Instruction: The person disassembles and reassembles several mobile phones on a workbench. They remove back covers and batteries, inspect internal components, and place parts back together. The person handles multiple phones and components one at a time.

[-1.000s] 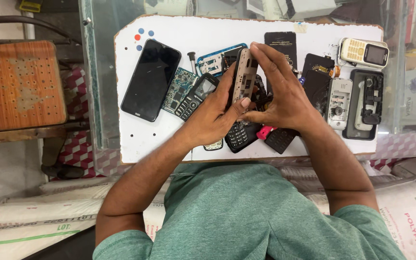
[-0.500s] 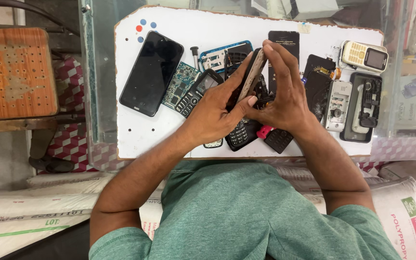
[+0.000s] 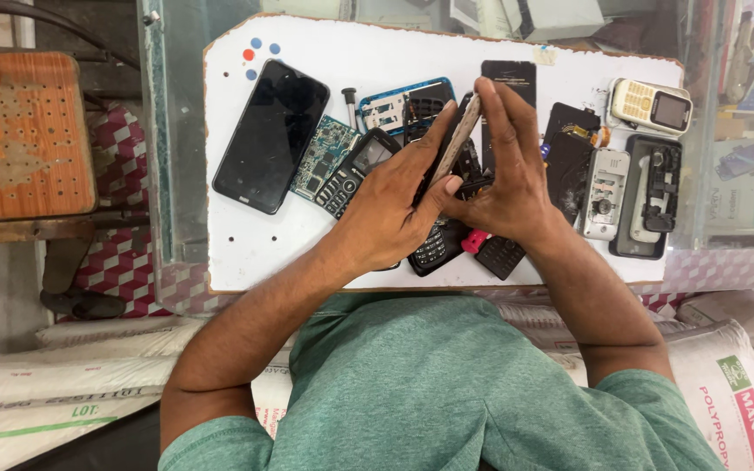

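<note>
Fingers of both hands pinch one slim phone body (image 3: pixel 457 139) between them, held on edge above the white surface (image 3: pixel 246 249). The left hand (image 3: pixel 386 209) grips it from the left side, thumb tip pressed low near the piece's near end, while the right hand (image 3: pixel 503 174) lies flat against its right face, fingers straight and together, pointing to the far side. Compared with a second ago, the piece has been tipped up from a more open, face-showing angle to stand nearly edge-on, and the right hand's fingers have closed in flat against it; judged from that, the two halves look to be getting squeezed or pried along the seam.

Under the hands lie a black keypad phone (image 3: pixel 434 249) and a small pink-red part (image 3: pixel 474 242). To the left sit a large black smartphone (image 3: pixel 270 135), a green circuit board (image 3: pixel 325 157) and another keypad phone (image 3: pixel 355 170). On the far right rest a cream keypad phone (image 3: pixel 652 105), a silver phone frame (image 3: pixel 605 192) and a black casing (image 3: pixel 652 209).
</note>
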